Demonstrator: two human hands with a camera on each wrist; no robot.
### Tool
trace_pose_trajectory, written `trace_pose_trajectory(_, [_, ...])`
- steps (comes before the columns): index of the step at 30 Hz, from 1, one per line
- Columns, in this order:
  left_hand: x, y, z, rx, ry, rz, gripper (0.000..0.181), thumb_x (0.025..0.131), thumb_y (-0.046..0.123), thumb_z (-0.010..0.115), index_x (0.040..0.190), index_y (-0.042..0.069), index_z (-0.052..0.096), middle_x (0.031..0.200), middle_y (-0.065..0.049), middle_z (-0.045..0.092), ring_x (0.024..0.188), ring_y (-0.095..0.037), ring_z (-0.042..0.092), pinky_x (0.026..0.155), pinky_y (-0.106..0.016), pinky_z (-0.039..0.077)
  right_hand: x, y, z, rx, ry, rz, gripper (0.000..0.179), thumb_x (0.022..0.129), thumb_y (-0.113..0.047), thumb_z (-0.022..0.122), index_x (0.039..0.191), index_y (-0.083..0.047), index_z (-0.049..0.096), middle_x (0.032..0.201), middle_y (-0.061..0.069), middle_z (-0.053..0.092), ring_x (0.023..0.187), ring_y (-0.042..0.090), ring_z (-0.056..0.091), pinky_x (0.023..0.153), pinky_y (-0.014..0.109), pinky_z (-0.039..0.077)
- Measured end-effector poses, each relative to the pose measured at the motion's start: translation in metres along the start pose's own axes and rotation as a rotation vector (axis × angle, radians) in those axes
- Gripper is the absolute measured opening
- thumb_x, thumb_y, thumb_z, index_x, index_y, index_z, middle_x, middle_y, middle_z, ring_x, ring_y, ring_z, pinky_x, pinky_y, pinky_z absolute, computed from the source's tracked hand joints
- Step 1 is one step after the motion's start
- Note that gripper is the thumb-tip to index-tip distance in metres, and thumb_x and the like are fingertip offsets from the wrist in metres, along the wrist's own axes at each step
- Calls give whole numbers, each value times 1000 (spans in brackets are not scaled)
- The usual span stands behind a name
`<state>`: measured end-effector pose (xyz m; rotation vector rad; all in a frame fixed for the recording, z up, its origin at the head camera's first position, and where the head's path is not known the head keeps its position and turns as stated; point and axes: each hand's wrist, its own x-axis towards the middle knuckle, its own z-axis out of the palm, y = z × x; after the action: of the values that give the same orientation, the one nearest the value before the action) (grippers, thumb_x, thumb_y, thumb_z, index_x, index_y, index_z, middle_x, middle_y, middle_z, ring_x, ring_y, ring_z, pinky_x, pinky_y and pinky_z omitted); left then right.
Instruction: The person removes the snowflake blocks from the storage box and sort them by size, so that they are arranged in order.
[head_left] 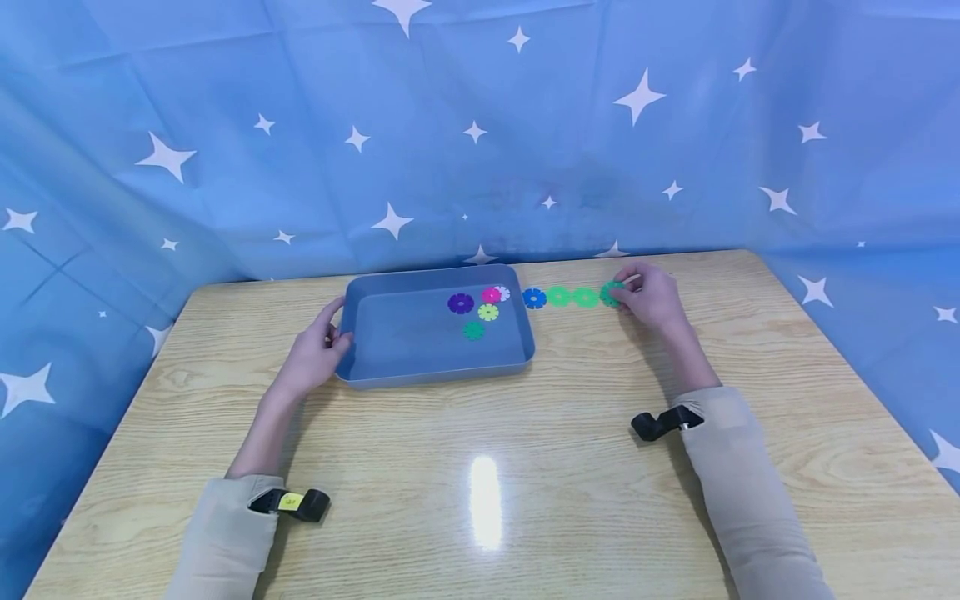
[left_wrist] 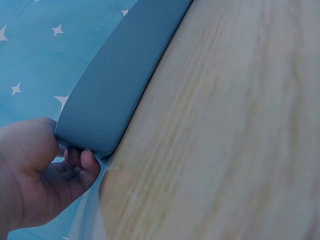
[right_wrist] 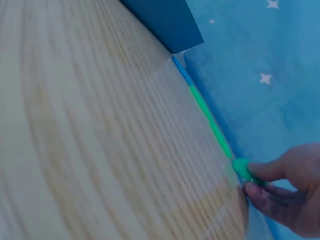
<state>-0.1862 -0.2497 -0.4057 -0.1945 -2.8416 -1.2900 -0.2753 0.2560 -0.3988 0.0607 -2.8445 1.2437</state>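
A blue-grey tray (head_left: 420, 342) stands at the back of the table. My left hand (head_left: 313, 354) grips its left end, thumb over the rim and fingers curled at the outer wall; the left wrist view shows the fingers (left_wrist: 89, 167) against the tray's end (left_wrist: 95, 112). To the right of the tray, my right hand (head_left: 654, 298) pinches a green notched plastic disc (head_left: 609, 293) between thumb and fingers. That disc (right_wrist: 241, 167) is tilted in the right wrist view, at the end of a row of a blue disc (head_left: 535, 298) and two light green discs (head_left: 558, 297).
Inside the tray lie a purple disc (head_left: 461, 303), a pink disc (head_left: 491, 295), a white disc (head_left: 503, 293), a yellow-green disc (head_left: 488, 312) and a green disc (head_left: 473, 331). A blue star-patterned curtain (head_left: 450, 92) hangs behind the wooden table (head_left: 405, 467).
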Motion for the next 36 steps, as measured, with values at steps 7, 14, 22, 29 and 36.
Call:
trace_pose_trajectory(7, [0,0,0,6,0,-6,60,103,3,50,158,0,25,84,-8,44,70,-21,42,61,-28,38,2,4,0,-93,38,11,27,98,-17,68,115,3,62,100,23,64,79,24,60,64,29,46])
trace_pose_trajectory(14, [0,1,-1,4,-1,-7,60,103,3,50,158,0,25,84,-8,45,71,-22,43,61,-28,38,2,5,2,-124,33,14,30,96,-21,70,113,3,64,102,24,64,91,33,59,71,36,44])
trace_pose_trajectory(22, [-1,1,-1,-3,-9,-14,61,103,4,50,158,0,25,85,-8,44,71,-22,43,62,-29,38,0,4,2,-102,35,8,33,97,-21,70,117,4,63,105,27,66,91,34,62,72,35,46])
trace_pose_trajectory(29, [-1,0,0,-4,-3,-9,61,103,4,50,158,0,25,84,-8,45,72,-22,43,63,-29,38,-1,2,-1,-40,29,22,32,100,-19,65,121,4,62,101,23,65,71,22,65,59,25,48])
trace_pose_trajectory(36, [-1,0,0,-1,-5,-7,60,103,4,50,158,1,25,85,-8,45,72,-22,43,63,-29,38,0,-12,-1,5,49,-63,31,101,-20,61,121,3,65,101,22,67,77,20,64,60,22,47])
